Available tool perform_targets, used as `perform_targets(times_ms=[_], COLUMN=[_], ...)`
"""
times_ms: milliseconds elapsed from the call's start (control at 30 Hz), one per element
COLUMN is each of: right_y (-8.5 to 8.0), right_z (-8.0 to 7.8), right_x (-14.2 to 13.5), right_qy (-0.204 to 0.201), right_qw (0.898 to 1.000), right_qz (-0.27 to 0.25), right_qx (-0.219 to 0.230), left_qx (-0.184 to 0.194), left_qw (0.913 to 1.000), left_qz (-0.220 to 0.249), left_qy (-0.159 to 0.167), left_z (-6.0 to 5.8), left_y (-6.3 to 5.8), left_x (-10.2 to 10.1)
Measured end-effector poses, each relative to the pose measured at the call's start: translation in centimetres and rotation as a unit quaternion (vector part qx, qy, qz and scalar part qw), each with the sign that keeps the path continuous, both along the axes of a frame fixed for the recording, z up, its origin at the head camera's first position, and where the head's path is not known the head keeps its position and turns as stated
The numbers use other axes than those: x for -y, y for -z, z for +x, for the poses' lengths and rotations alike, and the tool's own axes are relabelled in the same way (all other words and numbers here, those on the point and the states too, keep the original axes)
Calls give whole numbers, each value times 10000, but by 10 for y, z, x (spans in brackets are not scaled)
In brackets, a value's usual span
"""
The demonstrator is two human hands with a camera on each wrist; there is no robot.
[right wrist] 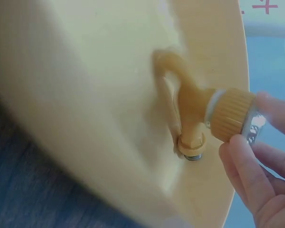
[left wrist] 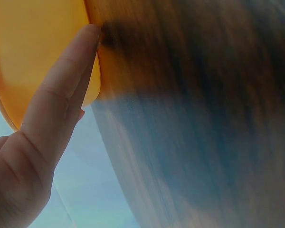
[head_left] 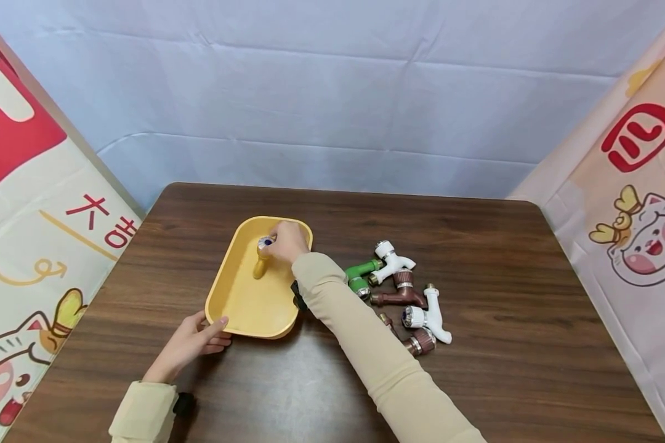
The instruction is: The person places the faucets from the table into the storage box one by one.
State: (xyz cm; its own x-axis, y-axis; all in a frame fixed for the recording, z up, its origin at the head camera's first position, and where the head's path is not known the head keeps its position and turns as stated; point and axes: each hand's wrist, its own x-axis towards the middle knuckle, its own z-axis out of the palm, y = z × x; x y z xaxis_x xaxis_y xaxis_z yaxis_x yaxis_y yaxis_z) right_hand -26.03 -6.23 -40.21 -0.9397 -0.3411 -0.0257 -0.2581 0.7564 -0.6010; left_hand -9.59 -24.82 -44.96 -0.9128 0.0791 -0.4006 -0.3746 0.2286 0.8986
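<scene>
A yellow plastic tray [head_left: 238, 307] sits on the table, left of its middle. My left hand [head_left: 191, 341] holds its near left corner, thumb over the rim and the other fingers outside; in the left wrist view, a straight finger [left wrist: 61, 80] lies along the tray's outer side. Inside the tray, my right hand [head_left: 289, 241] pinches the ribbed knob of a yellow faucet [right wrist: 192, 104] between thumb and fingertips. The faucet's spout and threaded end are close over the tray floor in the right wrist view.
Right of the tray lie several more faucets: a green one [head_left: 360, 274], a white one [head_left: 393, 263], a brown one [head_left: 401, 292], another white one [head_left: 433, 314] and another brown one [head_left: 421, 341]. The right forearm [head_left: 360, 344] crosses in front of them. White cloth [head_left: 332, 104] hangs behind the table.
</scene>
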Motion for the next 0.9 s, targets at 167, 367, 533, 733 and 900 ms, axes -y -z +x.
perform_targets(times_ms=[167, 367, 533, 733, 900], right_y=[-3, -7, -7, -7, -6], right_z=[2, 4, 5, 7, 8], right_x=[-1, -9, -19, -31, -36], right_qy=[-118, -181, -132, -175, -221], right_qw=[9998, 9998, 9998, 9987, 9980], right_qz=[105, -25, -132, -333, -499], right_qx=[-75, -5, 78, 353, 318], left_qx=[-34, -102, -76, -70, -36], left_qw=[10000, 9999, 9999, 9999, 9999], left_qz=[-32, -11, -48, -52, -84], left_qy=[76, 119, 52, 104, 115], left_z=[0, 1, 1, 1, 1], left_y=[-1, 1, 2, 1, 1], left_x=[-1, 1, 1, 2, 1])
